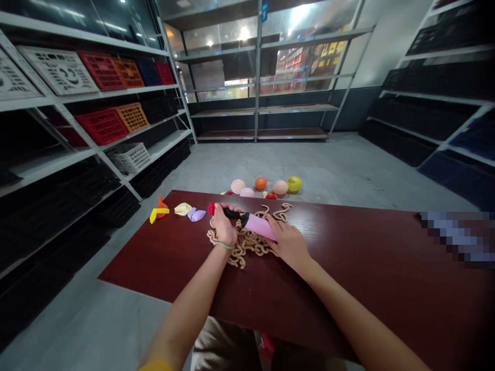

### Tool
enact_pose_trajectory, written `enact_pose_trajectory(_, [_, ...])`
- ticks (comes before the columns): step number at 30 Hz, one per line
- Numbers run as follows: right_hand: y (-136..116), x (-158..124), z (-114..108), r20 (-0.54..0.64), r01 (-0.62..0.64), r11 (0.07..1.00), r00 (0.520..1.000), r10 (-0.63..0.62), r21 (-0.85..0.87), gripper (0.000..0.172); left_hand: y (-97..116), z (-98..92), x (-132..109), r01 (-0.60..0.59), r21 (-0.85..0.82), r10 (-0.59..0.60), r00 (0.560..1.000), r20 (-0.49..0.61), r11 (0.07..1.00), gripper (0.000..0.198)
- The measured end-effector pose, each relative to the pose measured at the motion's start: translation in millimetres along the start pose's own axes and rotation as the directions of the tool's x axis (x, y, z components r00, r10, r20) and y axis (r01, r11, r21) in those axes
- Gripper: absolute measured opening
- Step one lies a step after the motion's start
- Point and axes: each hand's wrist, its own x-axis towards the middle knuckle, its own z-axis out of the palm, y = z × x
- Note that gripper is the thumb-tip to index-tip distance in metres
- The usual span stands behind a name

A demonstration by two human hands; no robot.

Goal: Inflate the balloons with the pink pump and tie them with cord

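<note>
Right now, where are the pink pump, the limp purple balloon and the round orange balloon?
Pink pump [259,226]: head view, on its pink barrel.
Limp purple balloon [197,215]: head view, mid-body.
Round orange balloon [260,183]: head view, on its rounded side.

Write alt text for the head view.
The left hand and right hand hold a pink-and-black pump over curly beige pieces on a dark red table. Limp balloons lie at its left; round balloons sit on the floor beyond.

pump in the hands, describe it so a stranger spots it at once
On the dark red table, find the tan curls. Above them is the pump, held by the left hand and right hand. Its straight pink-and-black body sets it apart.
</note>
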Motion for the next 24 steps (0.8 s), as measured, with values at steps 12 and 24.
enact_pose_trajectory(12, [1.7,-1.5,8.9,-0.184,-0.178,0.970,0.961,0.208,0.166,0.045,-18.5,59.2,-19.8,-0.108,0.163,0.099,0.993,0.061,0.981,0.037])
enact_pose_trajectory(24, [-4.1,1.0,9.7,-0.151,-0.171,0.972,0.969,0.196,0.163,0.044,35.1,56.5,64.7,-0.073,0.273,0.105,0.989,-0.105,0.959,0.030])
